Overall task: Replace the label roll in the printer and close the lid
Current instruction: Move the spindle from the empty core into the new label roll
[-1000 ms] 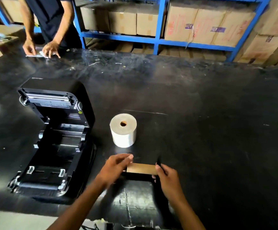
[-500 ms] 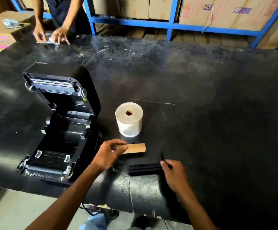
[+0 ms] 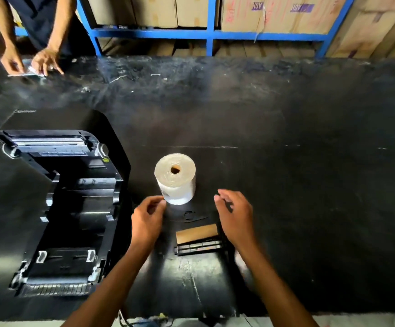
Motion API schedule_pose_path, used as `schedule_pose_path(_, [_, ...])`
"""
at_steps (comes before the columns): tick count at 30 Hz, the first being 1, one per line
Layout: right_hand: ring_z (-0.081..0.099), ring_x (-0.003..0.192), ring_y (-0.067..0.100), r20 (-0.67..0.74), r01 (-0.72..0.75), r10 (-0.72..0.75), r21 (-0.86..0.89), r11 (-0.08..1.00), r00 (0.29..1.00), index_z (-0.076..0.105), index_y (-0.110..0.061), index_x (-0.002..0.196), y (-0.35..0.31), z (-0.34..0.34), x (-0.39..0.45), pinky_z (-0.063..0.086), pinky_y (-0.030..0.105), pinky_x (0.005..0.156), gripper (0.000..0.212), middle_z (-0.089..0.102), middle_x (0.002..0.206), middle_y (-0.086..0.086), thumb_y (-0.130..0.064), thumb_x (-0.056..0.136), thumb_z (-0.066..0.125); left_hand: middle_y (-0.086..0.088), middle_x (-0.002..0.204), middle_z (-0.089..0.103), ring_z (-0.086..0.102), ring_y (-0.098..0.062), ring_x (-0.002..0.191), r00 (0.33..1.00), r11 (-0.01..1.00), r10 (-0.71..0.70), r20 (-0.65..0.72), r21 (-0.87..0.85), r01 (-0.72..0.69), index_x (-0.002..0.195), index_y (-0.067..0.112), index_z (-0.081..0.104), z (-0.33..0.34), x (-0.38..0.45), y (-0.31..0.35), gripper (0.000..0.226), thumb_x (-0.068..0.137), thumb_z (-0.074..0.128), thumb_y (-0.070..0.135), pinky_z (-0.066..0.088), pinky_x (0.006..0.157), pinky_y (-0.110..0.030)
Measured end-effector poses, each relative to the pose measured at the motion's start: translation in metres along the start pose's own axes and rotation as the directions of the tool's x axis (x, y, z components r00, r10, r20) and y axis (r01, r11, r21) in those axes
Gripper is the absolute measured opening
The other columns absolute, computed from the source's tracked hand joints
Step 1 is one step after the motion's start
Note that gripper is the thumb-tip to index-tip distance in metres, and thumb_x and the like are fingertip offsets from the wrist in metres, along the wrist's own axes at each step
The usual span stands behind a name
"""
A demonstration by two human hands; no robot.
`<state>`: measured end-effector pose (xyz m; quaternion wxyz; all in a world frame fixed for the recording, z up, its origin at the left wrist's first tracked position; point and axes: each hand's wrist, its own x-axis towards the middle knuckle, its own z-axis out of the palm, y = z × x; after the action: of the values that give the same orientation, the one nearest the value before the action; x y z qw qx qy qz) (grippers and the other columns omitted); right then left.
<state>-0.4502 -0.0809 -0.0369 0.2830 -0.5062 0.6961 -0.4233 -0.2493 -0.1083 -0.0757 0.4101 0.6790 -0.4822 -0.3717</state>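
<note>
label roll (image 3: 175, 179) stands on end in the middle of the black surface (image 3: 286, 185), its long axis upright and its core hole facing up. just to its left the printer (image 3: 59, 208) lies with its lid (image 3: 54, 147) swung back and open; the roll bay inside holds no roll. left hand (image 3: 147, 220) hovers by the roll's lower left edge, its grip loosely curled on nothing, fingertips about touching the roll. right hand (image 3: 235, 215) hovers to the roll's right, grip spread and empty. between the hands lie a brown cardboard core (image 3: 196, 233) and a black spindle (image 3: 198, 247), side by side, both lengthwise left to right. across the surface another person's hands (image 3: 30, 63) rest on a small packet. blue shelving (image 3: 210, 34) behind holds cardboard boxes (image 3: 241, 13).
</note>
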Motion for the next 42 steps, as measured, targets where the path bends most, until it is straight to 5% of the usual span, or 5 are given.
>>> schedule_pose_path(9, [0.024, 0.137, 0.039, 0.342, 0.180, -0.032, -0.408, 0.895, 0.939, 0.042, -0.023, 0.132, -0.053, 0.090, 0.045, 0.038, 0.046, 0.102, 0.072, -0.004, 0.158, 0.021, -0.054, 0.072, 0.069, -0.012, 0.113, 0.070, 0.063, -0.022, 0.100, 0.876, 0.858, -0.374, 0.304, -0.245, 0.452, 0.095, 0.020, 0.068, -0.002, 0.038, 0.020, 0.045, 0.102, 0.031, 0.045, 0.049, 0.077, -0.032])
schedule_pose_path(17, [0.063, 0.100, 0.025, 0.190, -0.260, 0.204, 0.346, 0.902, 0.960, 0.066, -0.014, 0.101, -0.035, 0.053, 0.042, 0.052, 0.038, 0.083, 0.041, 0.067, 0.109, 0.010, -0.041, 0.072, 0.077, -0.005, 0.111, 0.073, 0.065, -0.020, 0.100, 0.825, 0.775, -0.436, 0.360, -0.315, 0.547, 0.120, 0.022, 0.067, -0.006, 0.035, 0.039, 0.065, 0.086, 0.040, 0.071, 0.044, 0.087, -0.039])
schedule_pose_path(28, [0.067, 0.098, 0.031, 0.240, -0.330, 0.228, 0.644, 0.690, 0.944, 0.066, -0.018, 0.098, 0.000, 0.008, -0.006, 0.050, 0.058, 0.092, 0.055, 0.071, 0.103, 0.012, -0.050, 0.057, 0.083, -0.016, 0.121, 0.069, 0.066, -0.035, 0.110, 0.702, 0.636, -0.391, 0.595, -0.376, 0.673, 0.123, 0.019, 0.063, 0.023, -0.003, 0.085, 0.062, 0.082, 0.056, 0.065, 0.052, 0.094, -0.057])
schedule_pose_path(35, [0.061, 0.106, 0.004, -0.015, -0.153, 0.184, 0.492, 0.857, 0.983, 0.067, -0.031, 0.096, -0.005, -0.037, -0.013, 0.048, 0.026, 0.093, 0.023, 0.065, 0.120, 0.000, -0.038, 0.074, 0.075, -0.015, 0.100, 0.078, 0.074, -0.030, 0.091, 0.847, 0.778, -0.289, 0.446, -0.406, 0.479, 0.106, 0.006, 0.071, 0.040, -0.036, 0.094, 0.039, 0.087, 0.065, 0.040, 0.060, 0.067, -0.039])
schedule_pose_path(42, [0.047, 0.120, 0.016, -0.187, 0.193, -0.171, 0.108, 0.975, 0.967, 0.072, -0.013, 0.094, -0.041, -0.040, -0.001, 0.037, 0.035, 0.105, 0.015, 0.054, 0.126, 0.001, -0.017, 0.080, 0.072, -0.005, 0.143, 0.049, 0.055, -0.026, 0.123, 0.967, 0.984, 0.013, 0.256, -0.174, 0.033, 0.118, 0.010, 0.064, 0.032, -0.049, 0.108, 0.053, 0.079, 0.075, 0.044, 0.045, 0.106, -0.050])
